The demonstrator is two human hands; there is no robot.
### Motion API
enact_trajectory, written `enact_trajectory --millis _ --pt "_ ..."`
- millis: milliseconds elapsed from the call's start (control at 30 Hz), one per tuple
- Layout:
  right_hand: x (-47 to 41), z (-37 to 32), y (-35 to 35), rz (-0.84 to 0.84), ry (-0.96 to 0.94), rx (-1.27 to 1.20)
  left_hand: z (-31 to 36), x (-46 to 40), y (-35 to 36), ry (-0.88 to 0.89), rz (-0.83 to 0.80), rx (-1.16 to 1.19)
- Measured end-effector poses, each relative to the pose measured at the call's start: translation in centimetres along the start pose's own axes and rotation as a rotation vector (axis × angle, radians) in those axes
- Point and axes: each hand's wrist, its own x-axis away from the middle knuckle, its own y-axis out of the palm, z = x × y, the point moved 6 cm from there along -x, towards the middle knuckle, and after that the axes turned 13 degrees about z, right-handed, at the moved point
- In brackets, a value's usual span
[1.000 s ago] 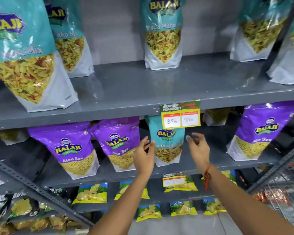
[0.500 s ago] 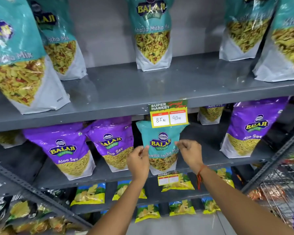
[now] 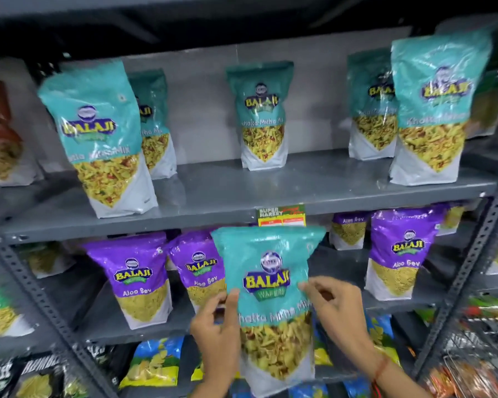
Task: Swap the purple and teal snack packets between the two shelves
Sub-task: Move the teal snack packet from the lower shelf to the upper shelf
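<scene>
I hold a teal Khatta Mitha Mix packet (image 3: 268, 271) out in front of the lower shelf (image 3: 144, 331). My left hand (image 3: 217, 334) grips its left edge and my right hand (image 3: 338, 314) grips its right edge. Purple Aloo Sev packets stand on that lower shelf: one at the left (image 3: 135, 277), one partly behind the held packet (image 3: 199, 268), one at the right (image 3: 400, 254). Several teal packets stand on the upper shelf (image 3: 230, 196), such as a front left one (image 3: 98, 136), a middle one (image 3: 260, 116) and a right one (image 3: 434, 107).
A price tag (image 3: 281, 215) hangs on the upper shelf's front edge, above the held packet. Perforated grey uprights (image 3: 469, 274) frame the shelves. Blue and yellow chip packets (image 3: 153, 360) fill the shelf below. A wire basket of snacks (image 3: 477, 349) sits at the lower right.
Both hands closed on the teal packet's sides and pulled it out from the lower shelf toward me and upward. My view tilted up, showing more of the upper shelf.
</scene>
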Motion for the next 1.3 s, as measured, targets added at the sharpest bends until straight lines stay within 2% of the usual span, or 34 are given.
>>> enact_trajectory --millis 167,367,533,667,800,900,1000,1100,1167,1300 --pt "-8.4 -9.8 0.2 0.112 -0.183 -0.148 10.3 -7.9 4.6 0.153 0.017 0.191" --pt "-18.4 -17.5 1.7 0.285 -0.378 -0.16 15.6 -17.6 11.5 0.192 0.025 0.258" --pt "-23.8 -16.6 4.5 0.295 -0.373 -0.08 15.5 -21.5 15.6 0.227 0.063 0.206" --pt "-25.6 -14.4 6.6 0.27 -0.36 -0.013 13.4 -22.7 16.8 0.192 0.083 0.157" --pt "-26.1 -13.3 7.7 0.214 -0.329 -0.054 11.8 -23.5 17.5 0.106 0.056 0.211" --pt "-26.3 -12.5 7.9 0.136 -0.261 -0.134 10.9 -23.8 17.8 0.011 -0.071 0.265" --pt "-26.1 -10.0 8.7 -0.088 -0.099 -0.217 8.9 -23.9 17.4 -0.048 -0.268 0.182" --pt "-24.8 -6.7 9.8 -0.37 0.004 -0.071 5.4 -23.4 16.6 -0.085 -0.523 -0.069" --pt "-23.6 -5.7 10.2 -0.52 -0.014 0.074 3.1 -22.7 16.0 -0.102 -0.675 -0.169" --pt "-22.4 -5.7 10.4 -0.559 -0.115 0.226 1.6 -22.5 15.9 -0.068 -0.7 -0.208"
